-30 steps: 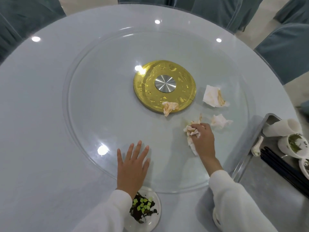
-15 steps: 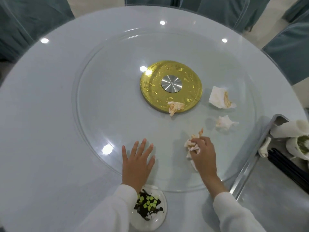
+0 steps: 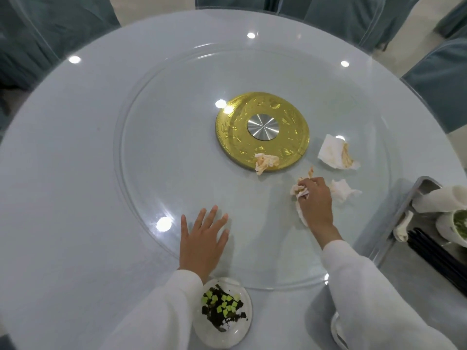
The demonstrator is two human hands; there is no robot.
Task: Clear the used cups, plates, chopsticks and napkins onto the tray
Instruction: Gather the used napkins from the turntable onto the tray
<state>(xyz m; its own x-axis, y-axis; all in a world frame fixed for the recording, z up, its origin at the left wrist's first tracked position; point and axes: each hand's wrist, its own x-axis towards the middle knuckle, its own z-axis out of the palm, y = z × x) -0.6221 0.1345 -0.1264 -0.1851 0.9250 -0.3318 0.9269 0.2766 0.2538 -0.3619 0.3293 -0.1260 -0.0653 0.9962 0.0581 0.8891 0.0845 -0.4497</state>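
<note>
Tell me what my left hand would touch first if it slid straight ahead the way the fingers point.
Probably nothing soon: the left hand points over bare glass turntable; the gold hub lies beyond.

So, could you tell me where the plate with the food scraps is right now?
In the head view the plate sits at the table's near edge, just off the glass turntable, by the left hand's wrist.

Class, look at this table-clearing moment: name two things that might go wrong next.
1. The right hand grips a wad of napkins; grabbing the loose napkin too might spill some.
2. The left hand presses the glass turntable; it may spin, carrying the remaining napkins away.
</note>
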